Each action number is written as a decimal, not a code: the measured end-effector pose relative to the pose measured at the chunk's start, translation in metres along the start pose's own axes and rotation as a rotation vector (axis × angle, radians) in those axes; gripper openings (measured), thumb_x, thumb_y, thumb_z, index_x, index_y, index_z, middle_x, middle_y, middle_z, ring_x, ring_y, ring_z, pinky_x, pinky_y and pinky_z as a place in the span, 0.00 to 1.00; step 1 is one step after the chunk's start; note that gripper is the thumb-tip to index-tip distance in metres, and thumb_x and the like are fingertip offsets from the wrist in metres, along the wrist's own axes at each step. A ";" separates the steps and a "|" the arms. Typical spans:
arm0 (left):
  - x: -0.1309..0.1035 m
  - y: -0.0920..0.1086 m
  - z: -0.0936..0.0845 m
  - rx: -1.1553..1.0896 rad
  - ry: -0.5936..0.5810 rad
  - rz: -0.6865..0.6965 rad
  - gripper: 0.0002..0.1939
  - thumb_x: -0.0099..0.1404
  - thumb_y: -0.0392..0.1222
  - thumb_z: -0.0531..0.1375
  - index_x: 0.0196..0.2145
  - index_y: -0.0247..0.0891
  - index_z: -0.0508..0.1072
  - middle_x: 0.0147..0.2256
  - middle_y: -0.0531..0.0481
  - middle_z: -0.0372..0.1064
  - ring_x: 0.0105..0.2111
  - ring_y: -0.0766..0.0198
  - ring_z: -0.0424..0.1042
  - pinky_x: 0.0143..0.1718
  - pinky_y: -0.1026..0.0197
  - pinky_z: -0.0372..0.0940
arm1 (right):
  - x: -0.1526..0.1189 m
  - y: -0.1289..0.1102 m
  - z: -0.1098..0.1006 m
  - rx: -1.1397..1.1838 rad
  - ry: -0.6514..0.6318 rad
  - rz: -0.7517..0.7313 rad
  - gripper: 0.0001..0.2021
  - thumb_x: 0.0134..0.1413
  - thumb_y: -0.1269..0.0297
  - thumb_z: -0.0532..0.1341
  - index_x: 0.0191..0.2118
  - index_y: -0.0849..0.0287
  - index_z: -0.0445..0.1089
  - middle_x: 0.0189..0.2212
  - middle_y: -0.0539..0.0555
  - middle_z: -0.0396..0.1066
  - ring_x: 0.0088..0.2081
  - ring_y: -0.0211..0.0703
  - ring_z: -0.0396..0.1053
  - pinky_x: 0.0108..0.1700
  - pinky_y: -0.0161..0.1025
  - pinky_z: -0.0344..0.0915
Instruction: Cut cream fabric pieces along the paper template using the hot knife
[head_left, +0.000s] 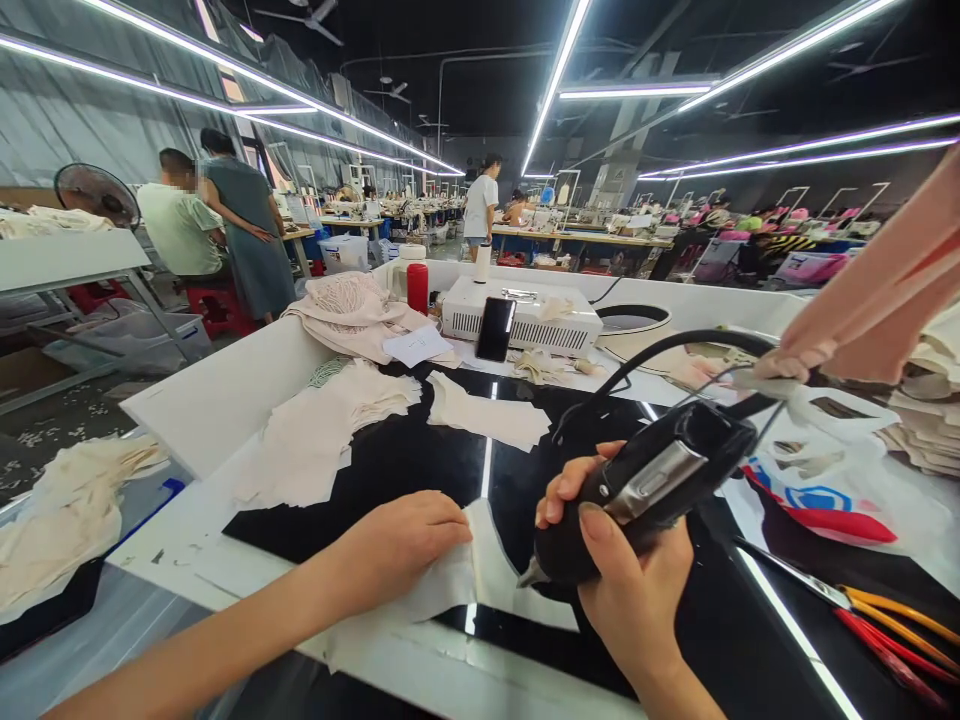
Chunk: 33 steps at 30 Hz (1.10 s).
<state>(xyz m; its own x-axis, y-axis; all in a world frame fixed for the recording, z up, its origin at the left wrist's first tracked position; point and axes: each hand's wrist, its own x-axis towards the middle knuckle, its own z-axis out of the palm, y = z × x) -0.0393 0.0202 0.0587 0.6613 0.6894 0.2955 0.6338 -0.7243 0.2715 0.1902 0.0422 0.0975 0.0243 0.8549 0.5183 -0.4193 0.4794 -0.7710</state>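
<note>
My right hand point(626, 570) is wrapped round a black corded hand tool point(652, 480) with a silver panel on its side. Its pointed metal tip is down at the edge of a cream fabric piece point(499, 560) lying on the glossy black board point(360, 500). At the left part of that same piece, my left hand point(412, 540) has its fingers pressed together on the cloth, which is folded or doubled there. The fingertips are partly hidden. Beyond my hands lies another cream fabric piece point(491, 412), and a stack of cut cream pieces point(322, 430) is to its left.
A white vented box point(521, 315), a phone point(496, 330) and a red bottle point(418, 288) stand at the back. Orange- and red-handled scissors point(862, 605) and a plastic bag point(832, 490) lie right. A cable point(675, 345) arches from the tool; pink cloth point(877, 270) hangs above. Several people work beyond.
</note>
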 end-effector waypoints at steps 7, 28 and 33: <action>0.030 -0.004 0.012 -0.034 0.019 0.003 0.16 0.73 0.25 0.52 0.51 0.36 0.74 0.52 0.45 0.73 0.52 0.59 0.74 0.55 0.59 0.71 | -0.005 -0.004 -0.005 -0.024 0.018 0.025 0.16 0.61 0.61 0.70 0.51 0.49 0.68 0.32 0.49 0.71 0.28 0.41 0.72 0.31 0.41 0.74; 0.032 -0.013 0.029 -0.039 0.077 -0.013 0.06 0.77 0.38 0.59 0.41 0.37 0.75 0.43 0.48 0.74 0.45 0.62 0.75 0.47 0.63 0.71 | -0.015 -0.006 -0.015 -0.044 0.004 0.023 0.14 0.64 0.59 0.68 0.52 0.48 0.69 0.33 0.51 0.70 0.29 0.43 0.71 0.31 0.42 0.75; 0.031 -0.011 0.025 -0.009 0.075 -0.001 0.07 0.78 0.38 0.58 0.41 0.36 0.74 0.42 0.48 0.74 0.44 0.63 0.75 0.46 0.63 0.71 | -0.018 -0.008 -0.015 -0.028 0.024 0.039 0.14 0.64 0.60 0.68 0.53 0.49 0.68 0.33 0.50 0.69 0.31 0.41 0.70 0.32 0.41 0.75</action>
<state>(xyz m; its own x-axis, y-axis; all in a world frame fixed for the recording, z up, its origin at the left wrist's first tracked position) -0.0159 0.0496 0.0420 0.6289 0.6877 0.3626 0.6304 -0.7241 0.2799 0.2070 0.0264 0.0886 0.0307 0.8772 0.4791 -0.3951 0.4509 -0.8004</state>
